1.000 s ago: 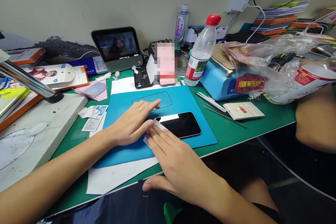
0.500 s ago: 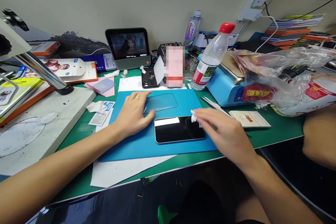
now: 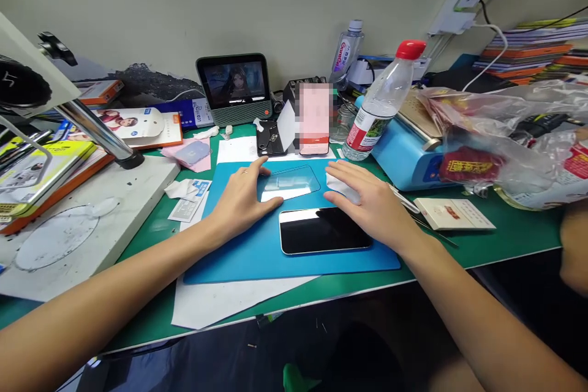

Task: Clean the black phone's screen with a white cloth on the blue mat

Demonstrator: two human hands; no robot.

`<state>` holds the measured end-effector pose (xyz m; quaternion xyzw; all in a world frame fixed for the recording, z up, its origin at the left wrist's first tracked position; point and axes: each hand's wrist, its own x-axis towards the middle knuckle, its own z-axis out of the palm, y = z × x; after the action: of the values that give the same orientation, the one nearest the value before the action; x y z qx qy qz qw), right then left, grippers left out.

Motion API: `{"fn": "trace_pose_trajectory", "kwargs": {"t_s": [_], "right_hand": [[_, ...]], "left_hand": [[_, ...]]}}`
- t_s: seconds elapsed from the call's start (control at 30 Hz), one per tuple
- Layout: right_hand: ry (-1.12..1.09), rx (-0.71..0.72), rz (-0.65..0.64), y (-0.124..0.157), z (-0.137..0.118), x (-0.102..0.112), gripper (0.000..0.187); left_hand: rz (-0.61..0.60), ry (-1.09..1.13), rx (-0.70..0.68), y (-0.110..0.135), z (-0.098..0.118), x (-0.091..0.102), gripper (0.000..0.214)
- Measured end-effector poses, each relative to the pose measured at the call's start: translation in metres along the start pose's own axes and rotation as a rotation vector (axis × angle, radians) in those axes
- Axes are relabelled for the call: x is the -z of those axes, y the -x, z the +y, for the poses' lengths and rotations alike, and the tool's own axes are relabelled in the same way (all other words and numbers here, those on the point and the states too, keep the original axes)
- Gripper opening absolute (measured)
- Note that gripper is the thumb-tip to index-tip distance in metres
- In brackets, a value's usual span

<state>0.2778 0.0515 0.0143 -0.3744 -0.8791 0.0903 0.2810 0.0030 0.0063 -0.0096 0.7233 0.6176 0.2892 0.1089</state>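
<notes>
A black phone [image 3: 324, 229] lies face up on a blue mat [image 3: 239, 257] on the green desk. Just behind it a clear glass screen protector [image 3: 290, 182] rests in the mat's outlined recess. My left hand [image 3: 241, 199] lies flat at the protector's left end, with its fingertips and thumb touching that edge. My right hand [image 3: 370, 202] is spread flat to the right of the protector. Its fingers rest on a crumpled white wipe [image 3: 339, 185], and its wrist passes the phone's right end.
Behind the mat stand a small video screen [image 3: 234, 84], a water bottle [image 3: 382, 107] and a blue machine [image 3: 404, 162]. Tweezers [image 3: 416, 207] and a small box [image 3: 454, 213] lie at the right. A white stand base [image 3: 92, 214] is at the left. Another person's arm [image 3: 574, 245] shows at the right edge.
My right hand swept the wipe from the phone's left end across to its right, then up onto the mat behind it. My left hand slid from the phone to the protector.
</notes>
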Motion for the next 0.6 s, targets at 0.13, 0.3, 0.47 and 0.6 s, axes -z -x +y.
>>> {"fn": "trace_pose_trajectory", "kwargs": {"t_s": [0.13,0.3,0.47,0.6], "right_hand": [[0.056,0.126,-0.245,-0.03,-0.012,0.0,0.076],[0.051,0.236,-0.492,-0.066,-0.022,-0.006,0.089],[-0.039,0.217,-0.456,-0.068,-0.015,-0.009,0.084],[-0.371,0.115,-0.235,-0.047,-0.01,-0.004,0.087]], "left_hand": [[0.031,-0.023,-0.046,0.003,0.003,-0.001,0.081],[0.115,0.01,-0.139,0.006,0.003,-0.004,0.082],[0.238,0.092,-0.28,0.005,0.001,-0.002,0.076],[0.325,0.165,-0.377,0.004,0.003,0.003,0.073]]}}
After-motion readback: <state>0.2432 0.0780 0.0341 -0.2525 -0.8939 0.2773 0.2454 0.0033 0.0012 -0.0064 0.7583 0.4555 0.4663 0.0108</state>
